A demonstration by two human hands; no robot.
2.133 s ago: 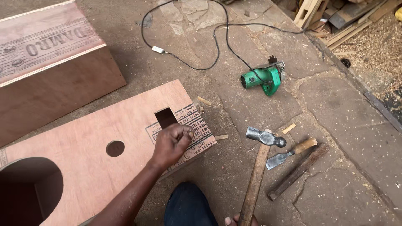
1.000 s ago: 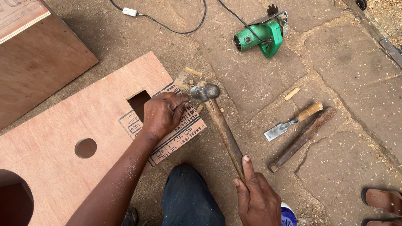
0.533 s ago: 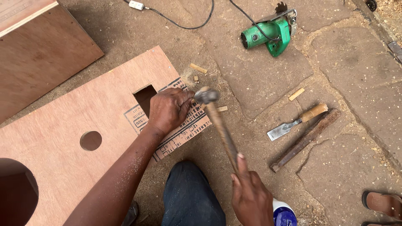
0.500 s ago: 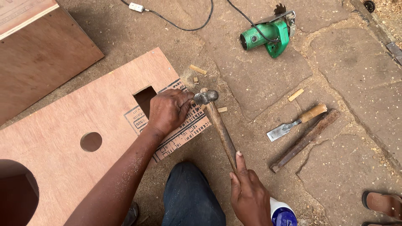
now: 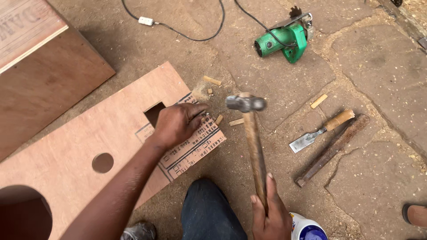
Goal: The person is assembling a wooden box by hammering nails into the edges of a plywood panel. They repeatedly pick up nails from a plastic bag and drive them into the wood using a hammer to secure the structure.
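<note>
Head view: the right hand (image 5: 270, 218), at the bottom edge of the frame, has its grip closed around the lower end of a hammer (image 5: 252, 133) with a worn wooden handle; the handle runs up and away from the hand, and the blurred metal head sits at the far end, raised just beside the right-hand corner of the plywood panel (image 5: 89, 146). The left hand (image 5: 178, 123) rests on that panel near its right-hand corner, fingers curled and pinched together at the tips, close to the hammer head; what they pinch is too small to tell. The panel lies flat on the stone floor (image 5: 378, 58) and carries a square cut-out (image 5: 154, 113) just beside the left hand, a small round hole (image 5: 102, 162) further towards the near edge, and part of a large round opening (image 5: 22, 213) at the lower left corner of the frame. A rectangular stamped label (image 5: 191, 149) in dark ink, framed by lines, occupies the panel's right-hand corner, partly under the left hand. A second board (image 5: 26, 26) at upper left bears large dark printed lettering. Right of the hammer lie a chisel (image 5: 321, 131) with a pale wooden handle and a rusty metal bar (image 5: 331, 150), side by side. A green power saw (image 5: 284, 39) with its black cable lies at the top. A white container with a blue cap (image 5: 308, 229) stands just beside the right hand.
</note>
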